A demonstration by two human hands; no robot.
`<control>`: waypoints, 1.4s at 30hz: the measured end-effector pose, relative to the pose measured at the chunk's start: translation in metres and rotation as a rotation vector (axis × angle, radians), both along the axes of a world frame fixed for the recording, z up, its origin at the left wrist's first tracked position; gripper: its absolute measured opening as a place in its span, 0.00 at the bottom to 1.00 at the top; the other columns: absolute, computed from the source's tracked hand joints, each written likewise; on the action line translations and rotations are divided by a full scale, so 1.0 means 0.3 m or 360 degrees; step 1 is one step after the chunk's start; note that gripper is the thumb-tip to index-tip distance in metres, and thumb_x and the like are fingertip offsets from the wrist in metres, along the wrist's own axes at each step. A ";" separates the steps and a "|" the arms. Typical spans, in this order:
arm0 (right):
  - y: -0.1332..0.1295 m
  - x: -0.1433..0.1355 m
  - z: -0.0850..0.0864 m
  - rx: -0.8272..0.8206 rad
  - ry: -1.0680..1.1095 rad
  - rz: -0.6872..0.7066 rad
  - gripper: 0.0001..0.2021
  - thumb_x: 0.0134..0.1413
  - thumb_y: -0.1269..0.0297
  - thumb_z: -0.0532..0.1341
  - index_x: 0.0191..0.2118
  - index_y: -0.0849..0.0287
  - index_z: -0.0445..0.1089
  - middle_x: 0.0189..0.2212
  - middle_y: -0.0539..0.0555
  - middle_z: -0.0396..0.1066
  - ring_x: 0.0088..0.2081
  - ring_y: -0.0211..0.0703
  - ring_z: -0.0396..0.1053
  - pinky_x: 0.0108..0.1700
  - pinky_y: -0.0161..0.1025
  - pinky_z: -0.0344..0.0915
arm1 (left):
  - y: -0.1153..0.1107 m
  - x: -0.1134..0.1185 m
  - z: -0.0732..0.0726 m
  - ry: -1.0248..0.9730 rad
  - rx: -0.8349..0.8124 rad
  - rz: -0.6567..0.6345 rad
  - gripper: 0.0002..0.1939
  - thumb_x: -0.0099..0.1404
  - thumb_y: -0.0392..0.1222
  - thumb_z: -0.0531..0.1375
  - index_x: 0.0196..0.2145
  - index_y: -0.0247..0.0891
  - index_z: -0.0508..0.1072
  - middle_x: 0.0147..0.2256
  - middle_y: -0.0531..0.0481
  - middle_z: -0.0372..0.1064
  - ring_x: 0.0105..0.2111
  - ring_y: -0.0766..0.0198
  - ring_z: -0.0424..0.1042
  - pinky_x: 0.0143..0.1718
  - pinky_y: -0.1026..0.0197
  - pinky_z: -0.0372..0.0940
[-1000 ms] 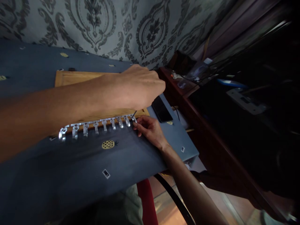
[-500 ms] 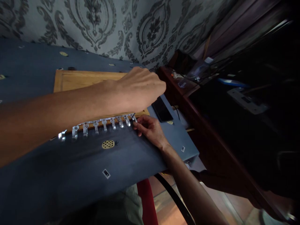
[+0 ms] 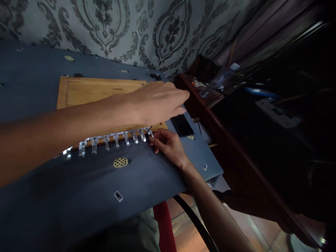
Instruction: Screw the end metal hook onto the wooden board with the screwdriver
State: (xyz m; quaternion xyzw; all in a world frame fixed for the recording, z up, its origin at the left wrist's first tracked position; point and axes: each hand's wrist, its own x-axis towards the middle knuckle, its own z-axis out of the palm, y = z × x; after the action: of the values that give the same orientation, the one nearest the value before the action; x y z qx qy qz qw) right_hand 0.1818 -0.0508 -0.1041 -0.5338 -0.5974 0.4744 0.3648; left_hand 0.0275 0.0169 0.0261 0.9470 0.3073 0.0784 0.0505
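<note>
Head camera looks down on a worktop covered with a dark blue cloth printed with small yellow pineapples [image 3: 78,196]. On it lies a light wooden rectangular panel with a raised frame [image 3: 89,90], and along its near edge runs a row of small shiny metal hooks [image 3: 115,139]. The right hand [image 3: 169,145] rests at the right end of this row, its fingers [image 3: 154,140] pressed together in a pinch on the last hook, just beside the corner of the panel. The left hand [image 3: 157,101] hovers above the same corner, palm down, with its fingers spread loosely and holding nothing that I can see.

To do this step well, I think the right hand should keep the last hook flat against the wood and in line with the others, so the row does not shift.

A black flat phone [image 3: 182,125] lies on the cloth just beside the panel corner, near both hands. Further right stands a dark brown wooden shelf [image 3: 210,105] with small unclear things on it. Behind is a grey patterned wall [image 3: 131,31]. The left forearm hides part of the panel.
</note>
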 end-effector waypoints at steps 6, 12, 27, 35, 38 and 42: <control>-0.001 0.001 0.000 -0.0028 0.0014 -0.0014 0.21 0.49 0.45 0.70 0.29 0.59 0.68 0.24 0.48 0.72 0.19 0.30 0.65 0.23 0.32 0.62 | 0.021 -0.010 0.002 -0.0122 -0.0563 -0.0254 0.21 0.71 0.30 0.51 0.59 0.41 0.61 0.46 0.57 0.69 0.30 0.76 0.64 0.33 0.71 0.59; -0.002 0.004 0.000 -0.0040 -0.0003 -0.0013 0.21 0.50 0.44 0.70 0.30 0.59 0.68 0.24 0.49 0.72 0.19 0.30 0.66 0.24 0.32 0.63 | 0.070 -0.049 0.012 -0.0042 -0.0599 -0.0308 0.20 0.71 0.31 0.55 0.57 0.44 0.65 0.46 0.57 0.68 0.38 0.71 0.66 0.38 0.68 0.58; -0.009 0.002 0.008 -0.0061 0.0000 -0.0038 0.22 0.50 0.43 0.69 0.29 0.59 0.68 0.25 0.48 0.72 0.19 0.30 0.65 0.23 0.32 0.63 | 0.102 -0.021 -0.018 -0.0010 -0.0165 -0.0270 0.06 0.66 0.42 0.60 0.39 0.40 0.74 0.33 0.56 0.67 0.28 0.70 0.62 0.30 0.66 0.51; -0.009 0.001 0.013 -0.0075 0.0004 -0.0030 0.22 0.50 0.42 0.69 0.29 0.58 0.68 0.25 0.49 0.72 0.19 0.31 0.65 0.23 0.32 0.63 | 0.091 -0.030 -0.002 0.0040 -0.0213 -0.0280 0.03 0.67 0.38 0.60 0.39 0.40 0.73 0.33 0.56 0.67 0.29 0.68 0.64 0.34 0.64 0.55; -0.009 0.001 0.014 -0.0077 -0.0001 -0.0028 0.21 0.50 0.44 0.70 0.29 0.58 0.68 0.24 0.48 0.72 0.19 0.31 0.66 0.24 0.31 0.63 | 0.085 -0.027 0.013 0.0068 -0.0243 -0.0301 0.06 0.67 0.35 0.60 0.41 0.40 0.75 0.32 0.56 0.63 0.34 0.66 0.67 0.44 0.59 0.61; -0.009 0.002 0.011 -0.0072 -0.0017 -0.0037 0.20 0.51 0.46 0.70 0.30 0.59 0.68 0.25 0.48 0.72 0.19 0.31 0.66 0.24 0.32 0.63 | 0.083 -0.024 0.020 0.0142 -0.0310 -0.0358 0.10 0.66 0.31 0.57 0.44 0.36 0.74 0.33 0.57 0.62 0.42 0.60 0.69 0.54 0.49 0.61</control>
State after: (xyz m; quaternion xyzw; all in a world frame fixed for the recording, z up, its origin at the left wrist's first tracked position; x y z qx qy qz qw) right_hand 0.1825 -0.0536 -0.1008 -0.5514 -0.5821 0.4807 0.3551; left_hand 0.0204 0.0418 0.0321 0.9687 0.2073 -0.0001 0.1369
